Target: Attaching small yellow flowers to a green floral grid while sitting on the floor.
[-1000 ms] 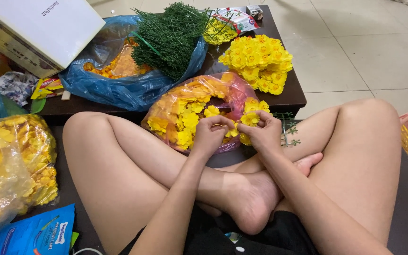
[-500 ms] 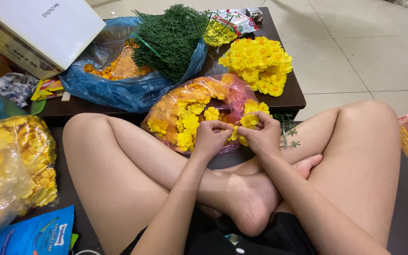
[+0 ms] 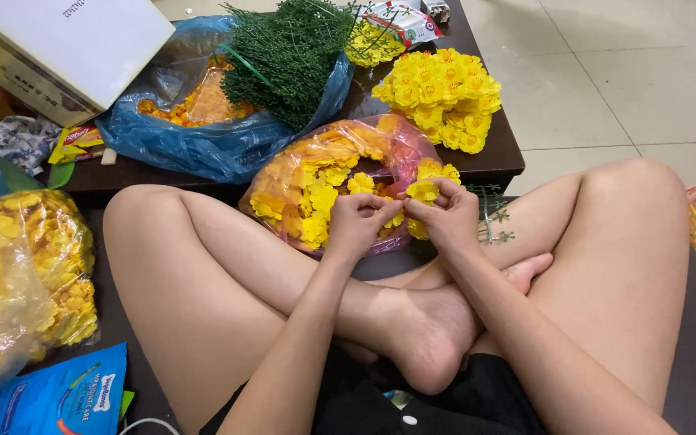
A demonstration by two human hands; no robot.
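Yellow flower [image 3: 423, 191] pinched between left hand [image 3: 358, 221] and right hand [image 3: 449, 213].

The person wears black shorts [image 3: 445, 403] with a small white dot; forearms, legs and feet are bare, no sleeves visible.

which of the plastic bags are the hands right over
The pink bag of yellow flowers, directly under both hands. The blue bag lies farther back on the table; the clear bag sits far left.
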